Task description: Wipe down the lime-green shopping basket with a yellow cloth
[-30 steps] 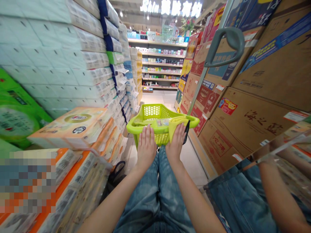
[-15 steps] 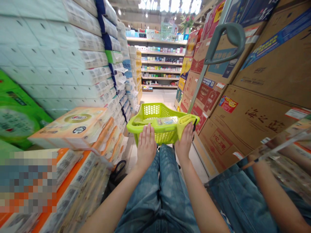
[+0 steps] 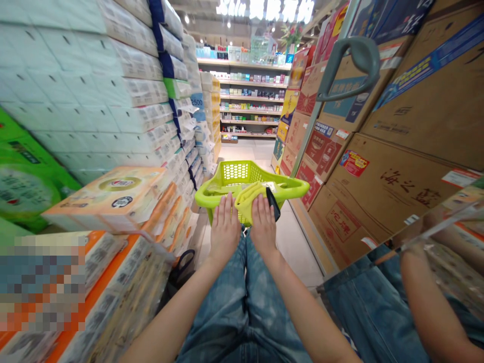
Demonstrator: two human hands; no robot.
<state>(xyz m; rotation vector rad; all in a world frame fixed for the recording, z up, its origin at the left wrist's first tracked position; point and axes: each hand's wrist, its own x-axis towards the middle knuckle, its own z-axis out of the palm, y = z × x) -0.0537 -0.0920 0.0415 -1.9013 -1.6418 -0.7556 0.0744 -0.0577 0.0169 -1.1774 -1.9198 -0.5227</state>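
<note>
Right hand, open, has shifted inward onto the yellow cloth, now beside the left hand. Left hand lies flat, gripping nothing, on the lime plastic basket.

Supermarket aisle, forward view. Left side: wrapped tissue packs stacked high in pale green columns; orange-banded packs lower down. Right side: cardboard cartons stacked high, brown with red and blue print. Far end: white shelves holding small boxed goods. Floor pale, glossy. Ceiling dark, with small spot lights. Lit white sign above shelves. Mirror panel at lower right.
</note>
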